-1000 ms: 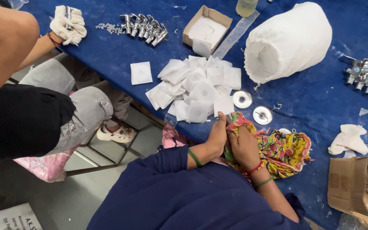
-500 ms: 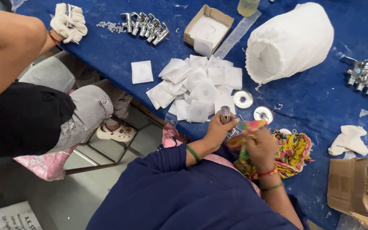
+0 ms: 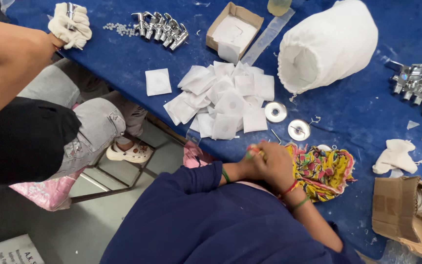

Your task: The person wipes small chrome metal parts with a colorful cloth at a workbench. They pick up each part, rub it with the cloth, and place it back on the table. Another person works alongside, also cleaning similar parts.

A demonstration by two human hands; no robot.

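Head view, looking down on a blue-covered work table (image 3: 123, 63). A small, partly hidden object, multicoloured at its visible tip, sat at the near table edge, clasped between the person's two hands. The right hand (image 3: 277, 164) lay on top with its fingers curled closed around the object; the left hand (image 3: 250, 164) was pressed in beneath and beside it, and how tightly it gripped could not be told. What the object was could not be made out.

Just right of the hands, touching them, lay a bunched patterned cloth (image 3: 323, 168) in yellow, pink and green. Just beyond the hands, two round metal discs (image 3: 275, 111) rested on the table beside a spread heap of small white square packets (image 3: 225, 98); one packet (image 3: 158, 81) lay apart to the left. Farther back stood an open cardboard box (image 3: 234, 30) holding white packets, a row of chrome tap fittings (image 3: 161, 30), and a large white cloth bag (image 3: 326, 46) lying on its side. More chrome fittings (image 3: 416, 83) lay at the right edge.

Judged from the layout, the work was midway: many packets and fittings remained loose and unhandled, and only one piece was in hand. At upper left, another person's gloved hand (image 3: 69, 24) gripped a chrome part.
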